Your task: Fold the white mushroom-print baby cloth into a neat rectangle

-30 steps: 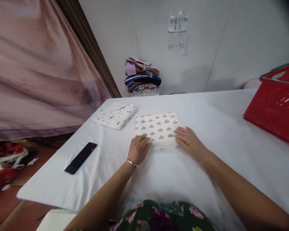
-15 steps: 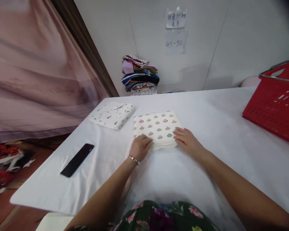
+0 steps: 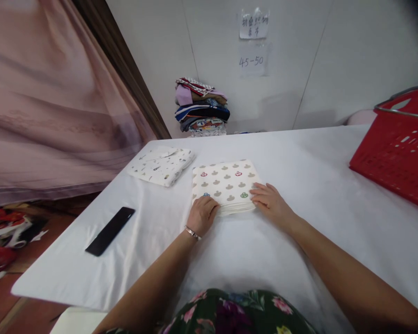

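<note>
A folded white cloth [image 3: 226, 181] with grey, red, blue and green mushroom prints lies flat on the white-covered table in front of me. Its near edge shows several stacked layers. My left hand [image 3: 204, 214] is closed at the near left corner, fingers curled on top and thumb by the edge. On the near right corner rests my right hand [image 3: 270, 202], with its fingers stretched out over the side of the cloth. Farther left lies a second folded cloth [image 3: 160, 166], white with small dark prints, touched by neither hand.
A black phone [image 3: 110, 232] lies on the white tablecloth [image 3: 320, 185] at the left. A red basket [image 3: 397, 153] stands at the right. Behind the table's far edge is a pile of folded fabrics [image 3: 202, 109] against the wall. A pink curtain [image 3: 55, 102] hangs at the left.
</note>
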`<state>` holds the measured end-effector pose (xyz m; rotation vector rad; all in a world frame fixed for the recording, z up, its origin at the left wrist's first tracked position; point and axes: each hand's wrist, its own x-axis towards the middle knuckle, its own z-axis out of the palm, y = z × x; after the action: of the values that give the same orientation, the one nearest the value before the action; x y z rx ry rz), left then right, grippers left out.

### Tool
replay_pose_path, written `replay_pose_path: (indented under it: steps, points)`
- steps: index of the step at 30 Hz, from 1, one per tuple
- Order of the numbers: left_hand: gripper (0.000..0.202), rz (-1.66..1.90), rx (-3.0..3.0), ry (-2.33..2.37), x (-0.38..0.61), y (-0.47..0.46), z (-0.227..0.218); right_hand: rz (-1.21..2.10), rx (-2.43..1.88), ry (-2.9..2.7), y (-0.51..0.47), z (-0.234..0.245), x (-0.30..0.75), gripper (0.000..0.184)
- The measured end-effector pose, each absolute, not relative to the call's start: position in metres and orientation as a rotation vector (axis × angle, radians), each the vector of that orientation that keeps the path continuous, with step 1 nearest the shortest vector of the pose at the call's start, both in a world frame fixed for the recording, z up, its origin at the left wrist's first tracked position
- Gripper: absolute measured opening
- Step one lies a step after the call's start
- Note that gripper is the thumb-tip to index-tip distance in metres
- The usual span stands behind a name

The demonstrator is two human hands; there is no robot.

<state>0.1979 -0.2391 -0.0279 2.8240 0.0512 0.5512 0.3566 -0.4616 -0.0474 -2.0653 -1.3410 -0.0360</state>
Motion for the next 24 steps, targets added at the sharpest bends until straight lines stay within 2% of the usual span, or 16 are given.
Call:
replay_pose_path:
  steps: [15, 24]
  points:
    - [0.016, 0.513, 2.801, 0.067, 0.2006, -0.2378, -0.0287, 0.036, -2.036, -1.322, -0.4616, -0.0426, 0.3566, 0.025]
    - [0.016, 0.528, 2.780, 0.114, 0.1989, -0.2396, -0.0295, -0.043, -2.076, -1.369, -0.4629, -0.0430, 0.3553, 0.026]
